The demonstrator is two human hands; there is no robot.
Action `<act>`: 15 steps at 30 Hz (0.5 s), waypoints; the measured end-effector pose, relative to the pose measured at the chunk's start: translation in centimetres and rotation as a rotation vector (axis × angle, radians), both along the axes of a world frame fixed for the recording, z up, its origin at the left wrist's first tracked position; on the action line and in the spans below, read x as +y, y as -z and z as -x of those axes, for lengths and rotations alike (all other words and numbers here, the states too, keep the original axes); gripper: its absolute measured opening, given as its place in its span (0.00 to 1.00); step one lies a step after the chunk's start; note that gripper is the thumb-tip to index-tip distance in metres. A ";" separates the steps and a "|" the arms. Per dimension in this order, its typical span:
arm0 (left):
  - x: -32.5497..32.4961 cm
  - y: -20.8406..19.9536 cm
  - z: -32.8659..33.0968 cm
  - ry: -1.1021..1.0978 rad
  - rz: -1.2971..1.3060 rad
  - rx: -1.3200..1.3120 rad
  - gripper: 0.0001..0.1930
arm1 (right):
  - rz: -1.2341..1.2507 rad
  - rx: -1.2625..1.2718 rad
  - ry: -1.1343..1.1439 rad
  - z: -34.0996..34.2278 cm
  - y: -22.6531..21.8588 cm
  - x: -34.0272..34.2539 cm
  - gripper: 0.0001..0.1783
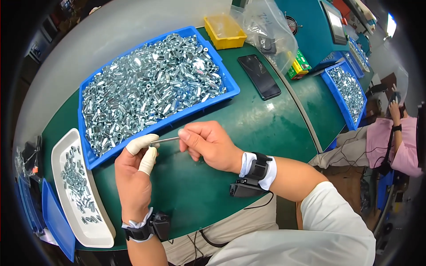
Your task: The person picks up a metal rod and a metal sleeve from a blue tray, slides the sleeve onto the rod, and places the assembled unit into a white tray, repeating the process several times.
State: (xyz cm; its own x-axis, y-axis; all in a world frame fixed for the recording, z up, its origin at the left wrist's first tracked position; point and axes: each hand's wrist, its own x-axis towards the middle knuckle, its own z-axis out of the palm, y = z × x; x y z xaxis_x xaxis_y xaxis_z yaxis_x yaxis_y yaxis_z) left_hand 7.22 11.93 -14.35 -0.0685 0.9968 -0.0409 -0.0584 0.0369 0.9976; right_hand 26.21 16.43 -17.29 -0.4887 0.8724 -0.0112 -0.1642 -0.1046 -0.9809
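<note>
My left hand [134, 181] has pale finger covers on the thumb and forefinger. Its fingertips pinch together at the end of a thin metal rod [167, 140], and whatever small piece sits between them is too hidden to make out. Closed around the rod's other end is my right hand [212, 144], thumb pressed on top. Both hands are above the green table [195, 195], just in front of a large blue tray [230, 84] heaped with shiny hexagonal metal standoffs [151, 84]. Left of my left hand stands a white tray [97, 232] with a smaller scatter of similar metal pieces [77, 181].
A black phone [259, 76] lies beyond my right hand. Behind it are a yellow bin [225, 33], a clear plastic bag [270, 31] and a small green-yellow box [298, 66]. Another filled blue tray [326, 80] stands right, near a person in pink [386, 142]. A blue lid-like panel [57, 221] leans far left.
</note>
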 end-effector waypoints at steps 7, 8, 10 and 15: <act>-0.1 -1.0 0.5 -0.041 0.036 0.117 0.09 | -0.011 -0.076 -0.002 0.6 -0.2 -0.1 0.20; 0.0 -0.9 0.6 -0.029 0.044 0.166 0.09 | -0.030 -0.083 -0.004 0.6 -0.2 0.0 0.20; 0.1 -0.2 0.7 -0.014 -0.043 0.228 0.08 | -0.036 -0.124 -0.013 0.5 0.0 0.1 0.20; 0.2 0.1 0.7 0.131 -0.282 0.528 0.08 | -0.192 -0.271 -0.010 0.4 0.0 -0.2 0.17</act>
State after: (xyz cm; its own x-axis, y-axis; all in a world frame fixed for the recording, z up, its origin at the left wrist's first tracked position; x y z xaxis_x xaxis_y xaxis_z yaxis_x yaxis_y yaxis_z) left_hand 6.50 12.11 -14.43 0.1165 0.9658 0.2314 0.4340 -0.2591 0.8628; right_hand 25.81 16.28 -17.27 -0.4991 0.8663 0.0221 0.1056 0.0861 -0.9907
